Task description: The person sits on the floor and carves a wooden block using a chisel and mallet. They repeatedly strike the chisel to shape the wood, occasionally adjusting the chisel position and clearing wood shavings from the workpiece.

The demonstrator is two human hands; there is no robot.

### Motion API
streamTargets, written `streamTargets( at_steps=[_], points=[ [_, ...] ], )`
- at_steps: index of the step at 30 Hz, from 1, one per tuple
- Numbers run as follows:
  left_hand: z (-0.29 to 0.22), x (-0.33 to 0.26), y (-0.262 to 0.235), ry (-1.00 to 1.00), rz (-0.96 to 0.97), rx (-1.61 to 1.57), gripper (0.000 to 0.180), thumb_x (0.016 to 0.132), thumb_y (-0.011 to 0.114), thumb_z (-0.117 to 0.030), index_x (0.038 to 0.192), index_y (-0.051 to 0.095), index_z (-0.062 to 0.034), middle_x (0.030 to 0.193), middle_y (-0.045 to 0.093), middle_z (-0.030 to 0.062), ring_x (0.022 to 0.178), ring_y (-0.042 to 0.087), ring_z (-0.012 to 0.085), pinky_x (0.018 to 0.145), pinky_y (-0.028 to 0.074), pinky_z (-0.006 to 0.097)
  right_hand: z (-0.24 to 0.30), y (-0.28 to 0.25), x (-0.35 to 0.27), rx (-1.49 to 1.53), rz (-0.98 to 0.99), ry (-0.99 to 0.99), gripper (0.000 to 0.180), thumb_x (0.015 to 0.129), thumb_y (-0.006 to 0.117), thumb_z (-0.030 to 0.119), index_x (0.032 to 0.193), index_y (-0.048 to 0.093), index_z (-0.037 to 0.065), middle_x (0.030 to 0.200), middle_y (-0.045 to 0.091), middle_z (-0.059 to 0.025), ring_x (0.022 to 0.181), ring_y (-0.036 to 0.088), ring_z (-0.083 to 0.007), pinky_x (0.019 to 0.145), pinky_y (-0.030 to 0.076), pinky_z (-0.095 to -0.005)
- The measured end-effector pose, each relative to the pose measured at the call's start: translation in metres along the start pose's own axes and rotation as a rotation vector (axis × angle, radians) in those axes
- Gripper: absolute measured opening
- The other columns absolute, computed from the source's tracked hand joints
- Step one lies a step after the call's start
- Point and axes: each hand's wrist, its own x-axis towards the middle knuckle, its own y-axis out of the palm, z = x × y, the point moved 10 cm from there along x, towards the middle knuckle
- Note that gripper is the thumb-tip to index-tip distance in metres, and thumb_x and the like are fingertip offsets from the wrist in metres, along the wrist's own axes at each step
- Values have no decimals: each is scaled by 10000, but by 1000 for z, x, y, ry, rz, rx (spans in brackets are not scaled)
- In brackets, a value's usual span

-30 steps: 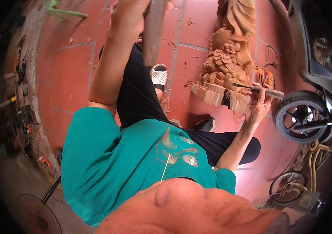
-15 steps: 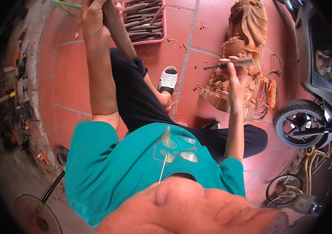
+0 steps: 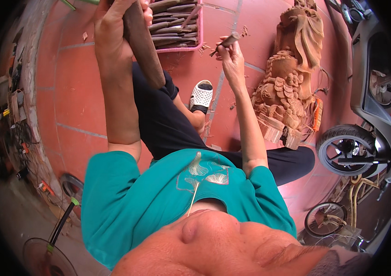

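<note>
At the upper left, my left hand [image 3: 116, 27] is closed around a thick dark wooden mallet [image 3: 144, 53], whose blunt end hangs over my bent knee. The top of that hand is cut off by the upper edge. My right hand [image 3: 234, 64] pinches a carving chisel [image 3: 228, 40] with a pale, worn handle; its dark thin end points left, toward a pink basket [image 3: 201, 28]. Inside the basket lie several dark-handled carving tools [image 3: 172, 30] in a row. To the right of my right hand a carved wooden statue [image 3: 287, 78] lies on the floor.
Wood chips [image 3: 244, 31] are scattered over the red tiled floor [image 3: 80, 92]. An orange object with a cord [image 3: 317, 112] lies by the statue. A grey motorbike [image 3: 375, 87] and a small bicycle wheel [image 3: 326, 218] stand at the right. Clutter lines the left wall.
My right hand has swung left with the chisel, from over the statue toward the pink basket. My left hand still grips the mallet and has barely moved.
</note>
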Motion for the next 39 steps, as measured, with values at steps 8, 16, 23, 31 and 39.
streamTargets(
  at_steps=[8, 16, 23, 31, 39],
  points=[
    [1, 9, -12, -30, 148, 32, 248, 932, 732, -182, 1059, 579, -35, 800, 587, 92, 637, 577, 146, 594, 465, 261, 22, 64, 49, -507, 4, -314, 323, 933, 668, 125, 1253, 657, 163, 1051, 690, -116, 940, 713, -281, 818, 563, -386],
    [4, 5, -1, -45, 188, 79, 387, 941, 719, -197, 1234, 547, -11, 808, 567, 92, 647, 574, 153, 613, 476, 261, -8, 111, 90, -886, 34, -443, 311, 896, 719, 212, 1198, 685, 276, 1020, 637, -115, 963, 660, -313, 772, 579, -443],
    [7, -4, 22, -50, 267, 66, 554, 963, 684, -173, 1425, 444, 15, 813, 557, 106, 640, 567, 154, 610, 487, 260, -61, 177, 94, -987, 81, -384, 454, 911, 649, 122, 1350, 611, 232, 1153, 550, -183, 1011, 623, -358, 785, 575, -469],
    [11, -4, 22, -50, 271, 72, 564, 965, 684, -175, 1432, 432, 14, 822, 552, 108, 631, 570, 146, 595, 490, 245, -76, 194, 29, -991, 102, -547, 554, 811, 671, 122, 1352, 577, 52, 1346, 524, -150, 1217, 513, -342, 942, 462, -465],
    [14, -6, 32, -77, 321, 90, 585, 972, 674, -177, 1457, 403, 6, 818, 540, 99, 635, 567, 134, 602, 490, 239, -82, 190, 35, -1044, 39, -597, 301, 838, 640, 163, 1130, 642, 92, 1170, 577, -103, 1170, 524, -325, 881, 450, -463]
  ],
)
